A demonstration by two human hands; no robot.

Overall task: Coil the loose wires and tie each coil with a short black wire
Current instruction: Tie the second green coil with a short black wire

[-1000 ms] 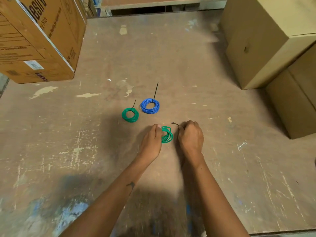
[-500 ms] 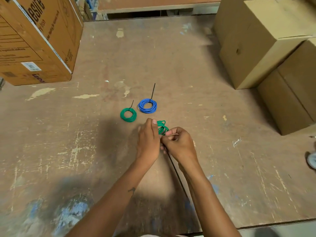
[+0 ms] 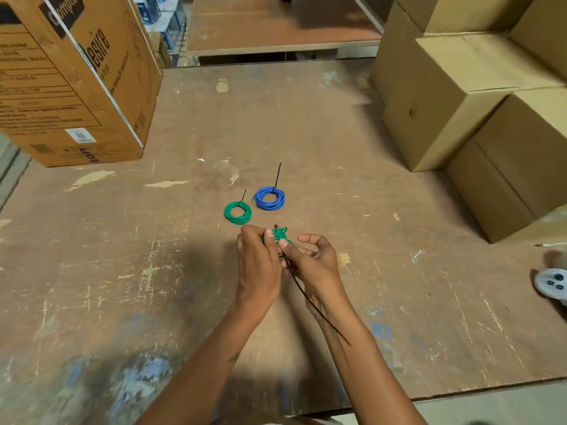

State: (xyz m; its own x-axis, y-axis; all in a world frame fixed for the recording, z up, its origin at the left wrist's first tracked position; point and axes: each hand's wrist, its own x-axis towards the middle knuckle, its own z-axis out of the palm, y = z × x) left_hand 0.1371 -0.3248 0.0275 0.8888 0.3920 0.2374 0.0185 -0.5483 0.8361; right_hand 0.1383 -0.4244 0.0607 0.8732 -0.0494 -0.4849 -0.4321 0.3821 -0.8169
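worn brown table (image 3: pixel 306 124), scuffed, with pale scratches, chipped patches and blue paint smears near the front edge. printed cardboard box (image 3: pixel 70 87) standing on the far left corner, a white label low on its side. plain cardboard boxes (image 3: pixel 460 96) stacked along the right edge. second brown table (image 3: pixel 276 29) just beyond, a dark gap between. small blue-and-white cartons (image 3: pixel 162 23) behind the printed box. pale floor at the lower right.
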